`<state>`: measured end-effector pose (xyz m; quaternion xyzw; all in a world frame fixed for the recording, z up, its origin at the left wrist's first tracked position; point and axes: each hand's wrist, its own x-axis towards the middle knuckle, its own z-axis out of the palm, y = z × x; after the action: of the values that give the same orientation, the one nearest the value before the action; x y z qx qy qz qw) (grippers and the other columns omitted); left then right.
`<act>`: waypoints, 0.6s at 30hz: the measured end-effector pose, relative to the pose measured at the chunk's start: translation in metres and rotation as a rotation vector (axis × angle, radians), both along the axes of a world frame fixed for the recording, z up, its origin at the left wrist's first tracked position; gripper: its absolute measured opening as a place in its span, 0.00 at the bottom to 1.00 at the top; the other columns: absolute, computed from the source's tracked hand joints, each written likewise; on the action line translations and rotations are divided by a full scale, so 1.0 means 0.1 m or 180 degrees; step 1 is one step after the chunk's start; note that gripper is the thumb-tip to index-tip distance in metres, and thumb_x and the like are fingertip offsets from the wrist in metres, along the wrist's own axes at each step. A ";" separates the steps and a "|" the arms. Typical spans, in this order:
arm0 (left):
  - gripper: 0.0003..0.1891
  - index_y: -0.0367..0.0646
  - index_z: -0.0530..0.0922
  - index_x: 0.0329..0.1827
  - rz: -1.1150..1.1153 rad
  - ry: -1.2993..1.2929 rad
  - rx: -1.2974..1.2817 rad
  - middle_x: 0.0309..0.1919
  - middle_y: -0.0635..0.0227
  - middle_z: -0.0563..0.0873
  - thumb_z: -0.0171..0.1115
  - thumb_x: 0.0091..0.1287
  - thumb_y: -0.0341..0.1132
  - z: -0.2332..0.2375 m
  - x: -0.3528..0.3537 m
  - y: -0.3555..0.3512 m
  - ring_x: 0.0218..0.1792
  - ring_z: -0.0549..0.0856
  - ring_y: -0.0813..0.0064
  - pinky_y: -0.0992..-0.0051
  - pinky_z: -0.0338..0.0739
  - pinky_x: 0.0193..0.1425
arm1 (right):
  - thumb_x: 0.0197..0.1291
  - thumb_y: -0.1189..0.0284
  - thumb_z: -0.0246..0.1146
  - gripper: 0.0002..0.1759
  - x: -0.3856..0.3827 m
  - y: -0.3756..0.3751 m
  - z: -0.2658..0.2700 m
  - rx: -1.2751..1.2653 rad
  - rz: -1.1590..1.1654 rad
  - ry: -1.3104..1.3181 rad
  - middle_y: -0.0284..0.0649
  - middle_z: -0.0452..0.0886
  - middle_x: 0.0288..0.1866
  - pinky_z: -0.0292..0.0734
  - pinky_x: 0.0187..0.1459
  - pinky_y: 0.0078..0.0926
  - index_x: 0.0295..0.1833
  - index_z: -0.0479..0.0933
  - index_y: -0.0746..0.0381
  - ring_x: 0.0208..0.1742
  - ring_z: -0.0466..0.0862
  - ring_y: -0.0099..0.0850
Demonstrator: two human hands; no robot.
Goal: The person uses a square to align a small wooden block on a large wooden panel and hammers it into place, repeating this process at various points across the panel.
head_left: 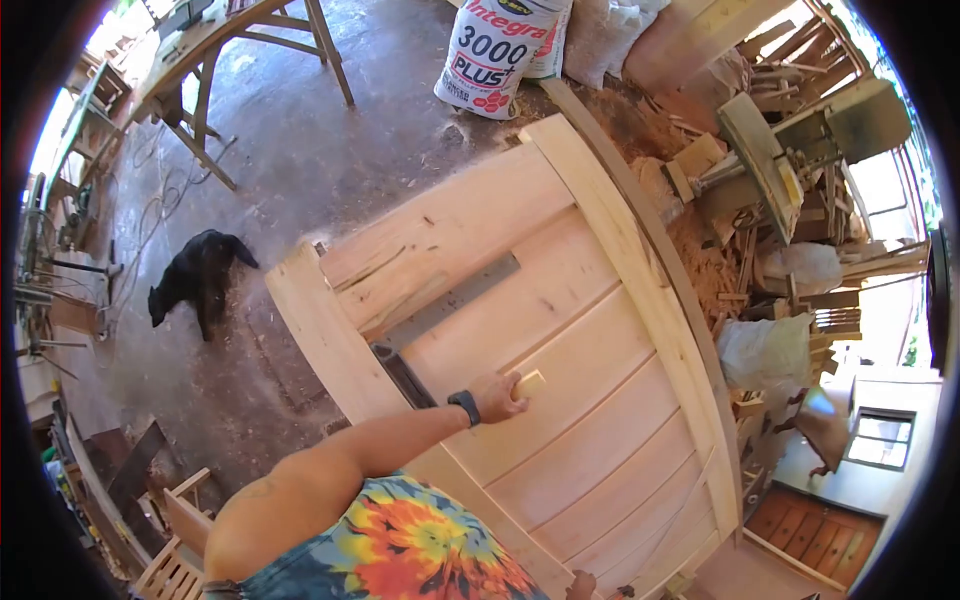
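Holding a small wood block [531,384] over the planks [570,470]

Your left hand [494,398], with a smartwatch [464,405] at the wrist, grasps the small wood block, fingers curled around it and one end poking out beyond them. The block is above the framed wooden panel [590,385] that spreads in front of you; you can't tell from this angle whether it touches the surface. Your right hand [580,585] shows only partly at the bottom edge, so whether it holds anything can't be told.

The panel's planks run between two long stiles, the left [325,325] and the right [640,280], with grooves between them. A gap [450,298] separates the wide far rail [450,235] from the nearest plank, and you can see through it. Beyond the panel, a printed white sack [490,60] stands on the workshop floor [370,110].

The step in hand looks like working on the planks with the block, though a single moment doesn't settle whether you are placing it or simply carrying it. If it is to bear on a plank, the next move seems to call for a firm grip, the block squared to the chosen edge, and your fingertips clear of the contact face.
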<state>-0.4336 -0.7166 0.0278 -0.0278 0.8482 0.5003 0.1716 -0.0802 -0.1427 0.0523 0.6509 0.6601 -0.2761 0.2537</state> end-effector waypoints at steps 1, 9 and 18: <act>0.22 0.39 0.80 0.47 -0.0008 -0.0052 0.0058 0.35 0.44 0.88 0.64 0.64 0.51 0.01 0.00 -0.02 0.40 0.88 0.43 0.51 0.82 0.47 | 0.59 0.72 0.68 0.46 -0.11 -0.24 0.09 -0.0152 -0.0040 0.0033 0.51 0.79 0.55 0.81 0.47 0.53 0.82 0.58 0.59 0.49 0.82 0.44; 0.20 0.37 0.79 0.48 -0.0324 -0.0410 0.0593 0.40 0.45 0.89 0.61 0.65 0.47 0.05 -0.07 -0.17 0.45 0.88 0.45 0.50 0.82 0.51 | 0.61 0.75 0.68 0.45 -0.80 -2.24 0.81 -0.0158 0.0489 0.0429 0.50 0.80 0.54 0.82 0.39 0.38 0.82 0.56 0.65 0.46 0.83 0.41; 0.19 0.35 0.78 0.49 -0.0442 -0.0464 0.0972 0.42 0.42 0.88 0.60 0.67 0.44 0.06 -0.11 -0.30 0.46 0.88 0.43 0.51 0.82 0.54 | 0.63 0.74 0.65 0.44 -1.19 -2.64 1.28 -0.0034 0.0411 0.0214 0.53 0.79 0.64 0.87 0.44 0.43 0.82 0.55 0.67 0.52 0.85 0.51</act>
<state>-0.4442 -0.7463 0.0339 0.0209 0.7476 0.6069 0.2691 -0.1996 -0.4067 0.1807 0.5959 0.7073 -0.2845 0.2522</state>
